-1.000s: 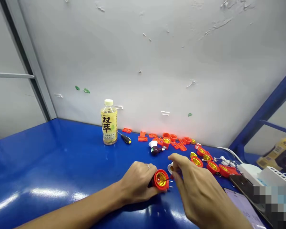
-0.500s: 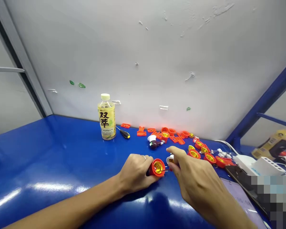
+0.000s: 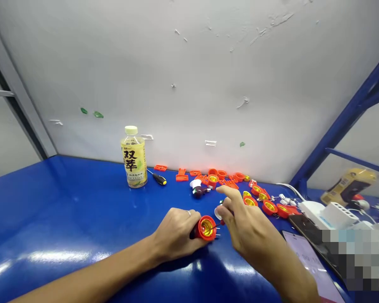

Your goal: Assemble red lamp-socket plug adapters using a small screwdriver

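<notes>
Head view: left hand [image 3: 178, 230] wrapped round a red lamp socket [image 3: 211, 237] just above the blue table [image 3: 82, 210], brass-lined mouth tipped toward the wearer, plug pins poking out on the right; probably clamped so it won't twist. Right hand [image 3: 255, 231] closed on a thin-shafted screwdriver [image 3: 222, 222], handle mostly hidden, exact finger contact unclear; shaft angled into the mouth, likely for reach. White lamp socket [image 3: 218, 213] just beyond the right fingers. Spare red sockets [image 3: 269, 207] right, seemingly for easy reach.
</notes>
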`<action>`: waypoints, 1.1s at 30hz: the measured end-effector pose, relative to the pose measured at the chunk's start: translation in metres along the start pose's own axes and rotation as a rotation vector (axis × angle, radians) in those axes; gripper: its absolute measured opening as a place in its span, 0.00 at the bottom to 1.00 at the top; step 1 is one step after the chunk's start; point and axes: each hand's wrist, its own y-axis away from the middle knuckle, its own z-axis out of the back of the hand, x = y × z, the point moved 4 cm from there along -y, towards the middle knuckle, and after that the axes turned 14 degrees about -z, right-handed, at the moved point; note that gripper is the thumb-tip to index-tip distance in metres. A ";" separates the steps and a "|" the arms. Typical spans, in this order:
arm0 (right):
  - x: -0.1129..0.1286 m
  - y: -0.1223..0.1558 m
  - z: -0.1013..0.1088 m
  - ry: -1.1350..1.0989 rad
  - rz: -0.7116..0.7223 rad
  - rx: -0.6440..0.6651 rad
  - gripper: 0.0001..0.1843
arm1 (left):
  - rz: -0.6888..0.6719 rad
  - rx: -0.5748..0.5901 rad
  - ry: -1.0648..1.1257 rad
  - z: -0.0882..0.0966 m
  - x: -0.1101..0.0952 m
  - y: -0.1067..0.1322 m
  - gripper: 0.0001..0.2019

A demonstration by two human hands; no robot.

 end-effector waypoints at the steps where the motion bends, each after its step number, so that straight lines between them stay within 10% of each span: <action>1: 0.000 -0.001 -0.001 -0.033 -0.002 -0.030 0.23 | -0.006 -0.010 -0.003 0.001 0.000 0.000 0.14; 7: 0.004 0.001 -0.006 -0.158 -0.015 -0.157 0.36 | -0.073 -0.051 -0.009 0.006 -0.004 0.002 0.12; 16: -0.001 0.000 0.008 0.467 -0.119 -0.427 0.28 | -0.164 -0.074 -0.173 0.016 -0.013 -0.003 0.13; 26: 0.015 0.006 0.008 0.079 0.106 -0.201 0.40 | 0.027 -0.171 -0.179 0.012 -0.001 -0.001 0.14; 33: 0.004 0.005 0.009 0.091 -0.013 -0.230 0.32 | 0.012 -0.168 -0.172 0.013 -0.002 0.001 0.13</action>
